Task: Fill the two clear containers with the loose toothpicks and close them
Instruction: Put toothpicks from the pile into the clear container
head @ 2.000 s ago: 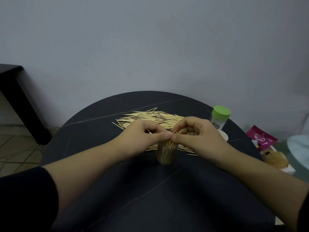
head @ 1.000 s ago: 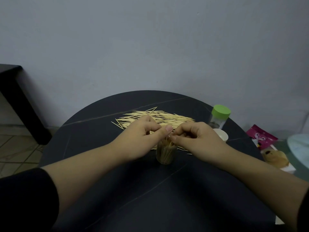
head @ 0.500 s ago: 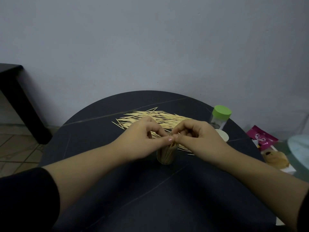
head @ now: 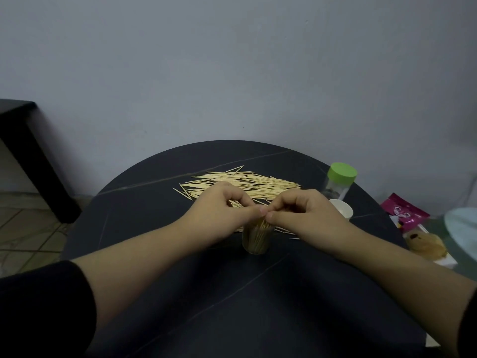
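Count first: 2 hands, 2 clear containers, 1 green lid, 1 white cap, 1 pile of loose toothpicks (too many to count).

Open container (head: 256, 241) stands upright near counter centre, no lid, packed w/ standing toothpicks (head: 261, 226) whose tips poke above the rim. Both hands meet right over its mouth, thumb tips touching. Right hand (head: 308, 215): fingers curled, thumb + forefinger pinch the tips of the standing toothpicks. Left hand (head: 219, 215): fingers curled too, thumb pressed to forefinger. We can't tell if anything sits in that pinch, as the fingers hide it.

Second container (head: 336, 188) is at the counter's far right edge, upright, green lid (head: 342, 172) on, well apart from the open one. We can't read its fill lvl. White cap (head: 342, 209) lies just in front of it, looks open side up, just right of the right hand.

Loose toothpicks (head: 247, 182) lie flat in one wide pile behind the hands, mostly parallel, running left-right. A few strays sit at the pile's left end and by the open container's right side.

Surface: round dark counter (head: 232, 293) w/ thin pale veins. Off its right edge we see 1 pink packet (head: 404, 213), 1 brown lump in clear wrap (head: 426, 244), 1 pale blue item (head: 464, 233) cut by the frame.

Room: plain grey wall (head: 232, 73) behind, 1 black table (head: 23, 130) at left, tiled floor (head: 25, 228) under it. Black sleeves (head: 38, 306) end above both forearms.
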